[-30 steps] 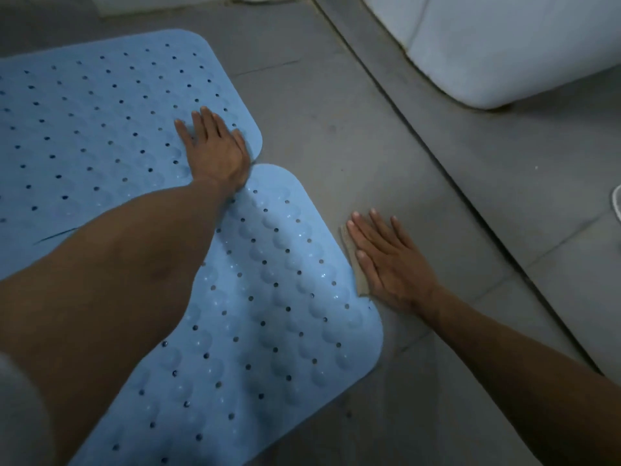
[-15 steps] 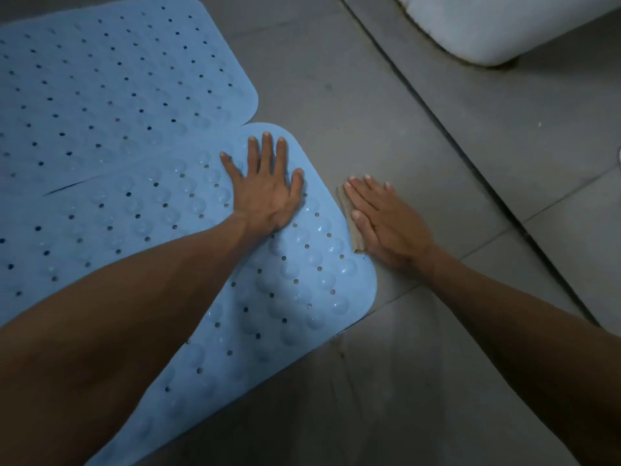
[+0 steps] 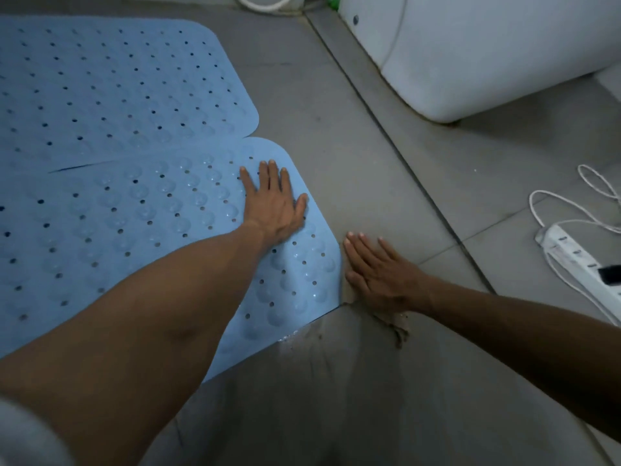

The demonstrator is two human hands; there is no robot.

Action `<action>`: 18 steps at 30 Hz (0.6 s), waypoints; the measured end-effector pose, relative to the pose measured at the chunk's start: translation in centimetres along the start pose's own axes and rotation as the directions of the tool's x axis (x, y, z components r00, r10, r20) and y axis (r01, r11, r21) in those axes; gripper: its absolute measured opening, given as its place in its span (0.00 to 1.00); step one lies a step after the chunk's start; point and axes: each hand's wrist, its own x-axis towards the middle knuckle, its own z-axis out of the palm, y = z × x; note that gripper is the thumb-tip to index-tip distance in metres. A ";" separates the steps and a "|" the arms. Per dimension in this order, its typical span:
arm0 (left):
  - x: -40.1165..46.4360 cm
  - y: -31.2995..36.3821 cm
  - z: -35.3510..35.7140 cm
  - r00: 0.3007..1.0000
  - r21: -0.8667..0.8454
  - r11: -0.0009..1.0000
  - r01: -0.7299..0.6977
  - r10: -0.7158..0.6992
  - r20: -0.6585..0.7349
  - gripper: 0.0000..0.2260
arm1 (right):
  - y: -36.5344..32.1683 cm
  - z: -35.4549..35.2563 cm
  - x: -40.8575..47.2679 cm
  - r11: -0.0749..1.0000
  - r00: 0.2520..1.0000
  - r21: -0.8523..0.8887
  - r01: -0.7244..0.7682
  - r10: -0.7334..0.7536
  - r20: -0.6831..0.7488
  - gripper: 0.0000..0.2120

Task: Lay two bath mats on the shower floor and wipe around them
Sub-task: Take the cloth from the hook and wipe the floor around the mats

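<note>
Two bath mats, both light blue and perforated with rows of small holes, lie flat on the grey tiled floor (image 3: pixel 336 105): the far mat (image 3: pixel 111 92) fills the upper left, and the near mat (image 3: pixel 161 210) sits in front of it, its far edge overlapping the far mat's near edge along a dark seam. The near mat shows raised, rounded bumps between its holes. To the right, a white rounded fixture (image 3: pixel 487 52) stands on the floor past a straight dark groove (image 3: pixel 403 156) that runs diagonally from far to near. Further right, a white power strip (image 3: pixel 581 264) with a looped white cable (image 3: pixel 564 203) lies on the tiles, well apart from the mats. A pale hose (image 3: pixel 262 3) curves along the far edge of the scene. The left hand (image 3: pixel 275 206) lies palm down on the near mat close to its far right corner, fingers straight and slightly spread, holding nothing. The right hand (image 3: pixel 379 274) lies palm down on the floor just beside the near mat's right edge, fingers straight and close together; a sliver of tan cloth (image 3: pixel 349 297) shows at its near left edge, most of it hidden beneath the palm. Wet streaks and a small dark smear (image 3: pixel 398 331) mark the tiles just in front of this hand. The room is dim.
</note>
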 end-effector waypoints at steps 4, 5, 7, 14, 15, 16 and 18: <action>-0.5 -0.5 1.3 0.999 -0.026 0.999 -0.043 0.044 0.014 0.35 | 0.7 0.9 0.5 0.988 0.967 -0.051 0.143 -0.150 -0.204 0.31; -0.5 -0.6 1.5 0.999 -0.018 0.999 -0.045 0.045 0.017 0.35 | 0.7 1.8 0.5 0.989 0.962 -0.022 0.143 -0.144 -0.231 0.30; -0.3 -0.6 1.8 0.998 -0.008 0.998 -0.057 0.057 0.001 0.35 | 0.1 3.2 0.2 0.992 0.946 0.066 0.105 -0.079 -0.313 0.29; -0.8 -0.2 1.1 0.999 -0.033 0.998 -0.043 0.043 -0.019 0.33 | -3.0 4.3 -1.4 0.961 0.895 0.179 0.211 -0.116 -0.431 0.32; -0.8 -0.2 1.0 0.999 -0.033 0.999 -0.042 0.041 -0.012 0.33 | -3.7 4.3 -1.7 0.956 0.897 0.177 0.236 -0.144 -0.417 0.32; -0.9 -0.2 1.0 0.999 -0.030 0.999 -0.039 0.039 -0.007 0.33 | -4.3 4.3 -2.0 0.951 0.904 0.176 0.255 -0.170 -0.392 0.32; -0.9 -0.2 1.1 0.999 -0.014 0.999 -0.038 0.038 -0.004 0.34 | -4.7 4.2 -2.3 0.943 0.904 0.148 0.298 -0.230 -0.359 0.32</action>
